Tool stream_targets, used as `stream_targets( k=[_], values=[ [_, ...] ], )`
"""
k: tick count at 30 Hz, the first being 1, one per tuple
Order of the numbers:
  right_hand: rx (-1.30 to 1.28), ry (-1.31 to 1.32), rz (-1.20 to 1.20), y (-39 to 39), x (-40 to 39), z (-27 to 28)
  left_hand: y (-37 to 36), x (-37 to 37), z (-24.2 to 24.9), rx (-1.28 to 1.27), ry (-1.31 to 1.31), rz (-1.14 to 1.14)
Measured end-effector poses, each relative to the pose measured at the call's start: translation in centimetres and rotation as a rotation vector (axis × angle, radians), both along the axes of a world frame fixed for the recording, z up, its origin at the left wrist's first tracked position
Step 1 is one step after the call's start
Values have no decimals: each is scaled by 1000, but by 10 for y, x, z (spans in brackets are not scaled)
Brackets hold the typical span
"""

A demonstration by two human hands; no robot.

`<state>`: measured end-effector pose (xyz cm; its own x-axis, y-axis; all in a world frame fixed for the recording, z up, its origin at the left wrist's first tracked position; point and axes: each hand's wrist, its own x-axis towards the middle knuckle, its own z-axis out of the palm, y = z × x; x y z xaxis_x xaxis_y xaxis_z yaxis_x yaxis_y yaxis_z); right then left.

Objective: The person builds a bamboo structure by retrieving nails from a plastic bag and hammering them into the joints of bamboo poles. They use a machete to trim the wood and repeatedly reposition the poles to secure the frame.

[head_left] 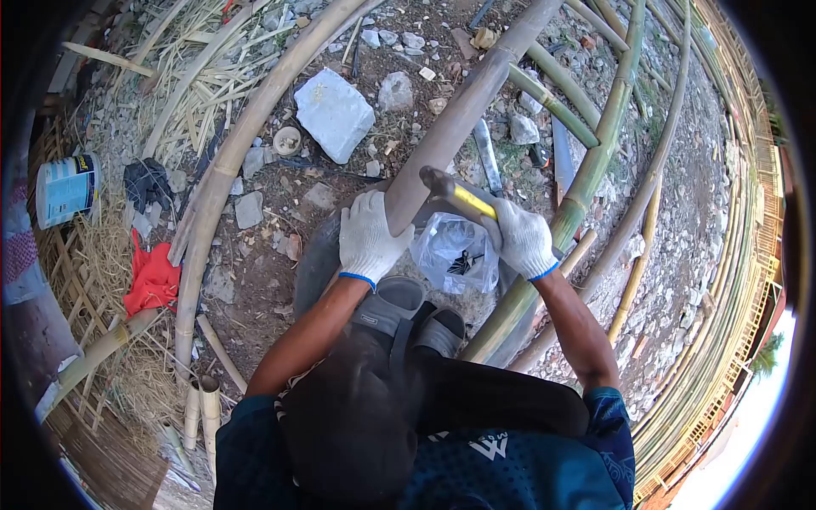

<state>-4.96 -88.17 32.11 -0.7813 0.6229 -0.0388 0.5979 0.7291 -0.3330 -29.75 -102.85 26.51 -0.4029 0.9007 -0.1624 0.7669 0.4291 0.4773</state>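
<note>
Nearest the camera, a dark, blurred form (353, 425) is seen, its nature unclear. The near end of the grey pole (459, 119) is grasped by the left hand's (371, 238) fingers; the hammer (470, 201) is clenched in the right's (520, 240). Green crosspieces (557, 109) are already laid between poles farther off; none is seen at the held end. Dark pieces are left in the plastic bag (442, 234), beside the feet (393, 308) on the ground.

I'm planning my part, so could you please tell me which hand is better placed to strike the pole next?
Probably the right: the right hand holds the hammer beside the pole, while the left hand is at its near end.
</note>
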Motion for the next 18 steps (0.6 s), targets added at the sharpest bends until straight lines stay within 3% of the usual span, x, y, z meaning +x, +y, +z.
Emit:
stream_targets(
  k=[1, 5, 7, 9, 11, 12, 15, 16, 18],
  values=[
    [-51, -145, -59, 6, -5, -6, -1, -1, 0, 1, 6, -15],
    [17, 189, 27, 23, -1, 23, -2, -1, 4, -19, -7, -11],
    [98, 372, 182, 34, 1, 37, 1, -2, 8, -51, -35, -5],
    [21, 375, 333, 48, 6, 33, 1, -3, 8, -39, -18, -17],
    [-11, 195, 345, 51, 1, 15, -1, -1, 5, -33, -12, -20],
    [-1, -182, 223, 49, -6, 5, 0, -2, 4, -32, -10, -18],
    [-112, -103, 186, 48, -4, 12, 2, -6, 3, -7, 21, -24],
    [-108, 111, 214, 47, 2, 14, -1, -3, 1, -5, 25, -21],
    [-110, 225, 301, 47, 11, 16, -4, -1, 1, -27, -9, -25]
  ],
)
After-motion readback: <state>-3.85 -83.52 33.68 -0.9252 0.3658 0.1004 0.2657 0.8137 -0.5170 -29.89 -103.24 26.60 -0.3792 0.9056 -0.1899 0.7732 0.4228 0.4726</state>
